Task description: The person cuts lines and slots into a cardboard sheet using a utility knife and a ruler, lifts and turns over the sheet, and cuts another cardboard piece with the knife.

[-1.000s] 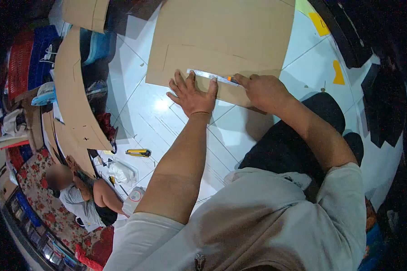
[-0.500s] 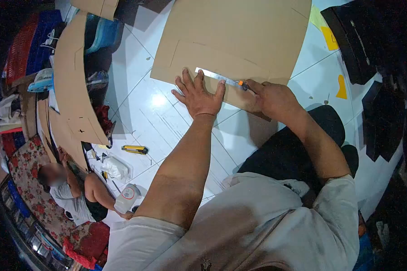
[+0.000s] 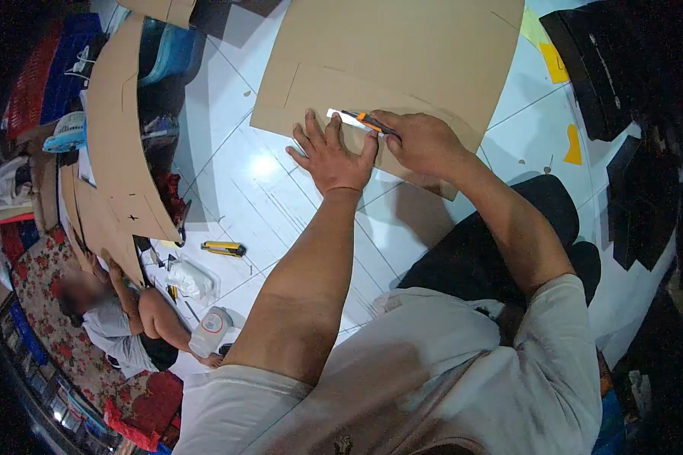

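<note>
A large brown cardboard sheet (image 3: 402,53) lies on the floor in front of me, with thin dark lines marked on it. My left hand (image 3: 334,158) presses down near its lower edge, fingers spread, over a metal ruler (image 3: 334,114). The ruler is mostly hidden by my hands. My right hand (image 3: 425,144) is closed around a slim orange-and-black utility knife (image 3: 369,120). The tool's tip points left, above the ruler close to my left fingertips. Whether the tip touches the cardboard, I cannot tell.
A yellow-and-black utility knife (image 3: 224,249) lies on the tiled floor to the left. Beyond it are a white jug (image 3: 211,327), a plastic bag (image 3: 192,280) and a seated person (image 3: 125,326). Another cardboard piece (image 3: 121,121) stands at left; black pieces (image 3: 645,205) lie at right.
My right hand has moved left and up along the ruler, bringing the orange-and-black knife from the ruler's right part toward its left end. My left hand stays in place.
</note>
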`<state>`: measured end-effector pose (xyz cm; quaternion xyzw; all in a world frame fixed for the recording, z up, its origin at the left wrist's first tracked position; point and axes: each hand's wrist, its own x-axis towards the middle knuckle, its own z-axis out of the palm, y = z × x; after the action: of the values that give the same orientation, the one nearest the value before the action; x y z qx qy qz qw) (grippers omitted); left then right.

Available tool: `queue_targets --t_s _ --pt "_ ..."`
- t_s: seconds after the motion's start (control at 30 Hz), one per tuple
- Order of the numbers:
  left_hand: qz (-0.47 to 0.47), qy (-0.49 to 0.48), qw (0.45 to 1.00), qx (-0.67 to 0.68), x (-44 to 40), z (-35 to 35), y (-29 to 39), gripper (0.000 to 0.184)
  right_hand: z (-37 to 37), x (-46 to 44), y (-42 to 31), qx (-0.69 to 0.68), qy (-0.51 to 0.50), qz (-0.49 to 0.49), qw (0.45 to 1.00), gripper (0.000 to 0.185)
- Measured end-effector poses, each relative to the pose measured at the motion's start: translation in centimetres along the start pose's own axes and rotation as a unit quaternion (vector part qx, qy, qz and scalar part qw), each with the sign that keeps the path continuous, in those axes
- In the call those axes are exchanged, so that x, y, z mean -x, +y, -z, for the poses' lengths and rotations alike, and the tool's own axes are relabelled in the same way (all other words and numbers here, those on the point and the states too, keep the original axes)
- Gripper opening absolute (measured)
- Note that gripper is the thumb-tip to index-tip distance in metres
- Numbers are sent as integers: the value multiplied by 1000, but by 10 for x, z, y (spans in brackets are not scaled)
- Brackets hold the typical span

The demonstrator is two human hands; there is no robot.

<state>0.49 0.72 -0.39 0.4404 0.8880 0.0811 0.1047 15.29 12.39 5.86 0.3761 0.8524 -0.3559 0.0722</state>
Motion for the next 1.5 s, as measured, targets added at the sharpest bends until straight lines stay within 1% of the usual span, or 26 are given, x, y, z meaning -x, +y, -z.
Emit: queue_targets --t_s 0.13,0.2,0.23,0.3,0.4,0.53,0.63,0.7,0.73,0.8,0.93,1.0,1.03,1.1,1.13,1.2,1.23,1.3,1.5 --pt "-6 3 1000 8 -1 -2 -2 90 -5 -1 4 6 -3 4 1000 50" --pt "-7 6 1000 4 0 -2 -1 90 -7 0 5 -5 29 21 999 47" --pt "-4 1 1000 1 -1 -1 -1 91 -6 0 4 -5 29 21 999 47" --pt "-2 -4 1000 -1 -1 0 -1 91 -3 -1 2 3 8 -12 1000 50" --pt "1 -11 1000 -2 0 -1 0 92 -3 -1 5 21 10 3 1000 50" --pt "-2 2 1000 0 0 -2 -1 91 2 -1 1 11 2 1 1000 49" --pt "-4 4 1000 -5 0 -3 -1 90 4 -2 -2 23 -23 -13 999 49" --pt "-5 2 1000 -5 0 -2 -1 90 -4 -4 2 42 29 34 998 43" --pt "-3 -2 1000 1 0 0 0 89 -6 -3 3 41 30 33 998 43" --pt "-3 -5 1000 8 -1 2 1 89 -8 -2 2 71 65 67 993 41" --pt "-17 18 1000 -11 0 -3 -1 89 -10 2 -2 72 67 62 993 39" --pt "-17 20 1000 -16 1 -3 -1 90 -8 4 -5 73 98 92 988 38" --pt "-21 20 999 -17 1 -4 0 90 -6 5 -7 71 101 89 988 38" --pt "-10 13 1000 -25 0 -3 0 89 1 6 -10 96 58 66 991 37" --pt "-11 14 1000 -26 -1 -2 1 89 7 9 -10 95 60 67 991 37" --pt "-6 10 1000 -12 1 0 2 91 18 21 -6 107 7 28 994 38" --pt "-4 9 1000 -11 1 0 2 91 22 25 -4 108 6 29 994 38" --pt "-3 -1 1000 -16 1 1 2 92 29 34 2 119 -62 6 991 49" --pt "-12 7 1000 -12 1 -2 -1 92 27 54 14 121 -58 -3 991 53"
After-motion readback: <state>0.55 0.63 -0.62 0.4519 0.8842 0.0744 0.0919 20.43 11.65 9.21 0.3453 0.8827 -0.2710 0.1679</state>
